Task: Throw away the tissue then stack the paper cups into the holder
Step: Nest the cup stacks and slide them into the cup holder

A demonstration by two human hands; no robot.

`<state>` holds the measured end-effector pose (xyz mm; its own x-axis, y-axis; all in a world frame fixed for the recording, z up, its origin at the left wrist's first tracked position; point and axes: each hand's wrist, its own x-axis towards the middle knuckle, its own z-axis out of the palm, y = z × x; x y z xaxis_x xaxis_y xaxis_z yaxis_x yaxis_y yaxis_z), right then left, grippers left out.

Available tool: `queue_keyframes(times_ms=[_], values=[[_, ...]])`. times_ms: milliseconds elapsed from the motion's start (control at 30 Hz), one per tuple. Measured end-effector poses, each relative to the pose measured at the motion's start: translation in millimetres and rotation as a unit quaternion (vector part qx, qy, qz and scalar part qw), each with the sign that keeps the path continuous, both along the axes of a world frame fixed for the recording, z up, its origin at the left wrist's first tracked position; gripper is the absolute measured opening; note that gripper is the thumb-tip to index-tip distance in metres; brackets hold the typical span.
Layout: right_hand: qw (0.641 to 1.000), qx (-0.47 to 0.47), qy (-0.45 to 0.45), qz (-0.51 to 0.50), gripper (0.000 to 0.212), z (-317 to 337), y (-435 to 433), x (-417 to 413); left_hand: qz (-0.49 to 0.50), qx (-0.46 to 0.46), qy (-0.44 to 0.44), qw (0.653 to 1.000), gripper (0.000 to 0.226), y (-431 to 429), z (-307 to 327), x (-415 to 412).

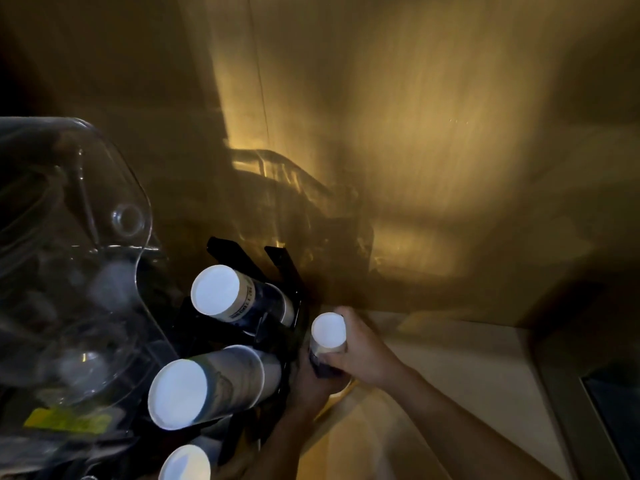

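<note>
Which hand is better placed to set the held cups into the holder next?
Probably the right hand: it grips the upside-down cup stack from the side, just beside the black holder. The left hand sits lower, only steadying its base.

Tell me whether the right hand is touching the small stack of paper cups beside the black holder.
Touching. The head view shows the right hand with fingers wrapped around the small stack of paper cups, beside the black holder.
</note>
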<state>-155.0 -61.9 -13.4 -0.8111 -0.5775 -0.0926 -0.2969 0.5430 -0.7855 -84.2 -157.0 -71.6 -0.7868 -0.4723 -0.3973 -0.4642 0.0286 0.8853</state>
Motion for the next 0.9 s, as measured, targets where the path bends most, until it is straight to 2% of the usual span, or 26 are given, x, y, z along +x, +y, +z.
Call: queue_keyframes(times_ms=[100,233,333,500,600,700,833,900], values=[[0.999,-0.027,-0.013,-0.021,0.073,-5,2,5,0.019,0.062,0.016,0.998,0.119,-1,-11,6],[0.996,-0.072,-0.019,-0.038,0.064,0,12,8,0.009,0.064,0.013,0.998,0.112,-1,-11,8],[0.989,-0.125,-0.033,-0.066,0.063,7,17,8,0.005,0.076,0.027,0.997,0.099,3,-1,9],[0.985,-0.152,0.003,-0.080,0.064,30,24,12,-0.031,0.070,0.079,0.994,0.075,13,22,12],[0.976,-0.185,0.060,-0.097,0.064,56,27,13,-0.028,0.040,0.130,0.990,0.077,16,48,14],[0.965,-0.222,0.107,-0.087,0.063,88,27,17,-0.032,0.079,0.211,0.974,0.088,14,80,19],[0.956,-0.252,0.142,-0.050,0.066,133,25,27,-0.003,0.111,0.272,0.956,0.055,9,129,37],[0.943,-0.281,0.174,-0.040,0.062,155,22,34,0.029,0.111,0.293,0.949,0.046,5,152,47]])
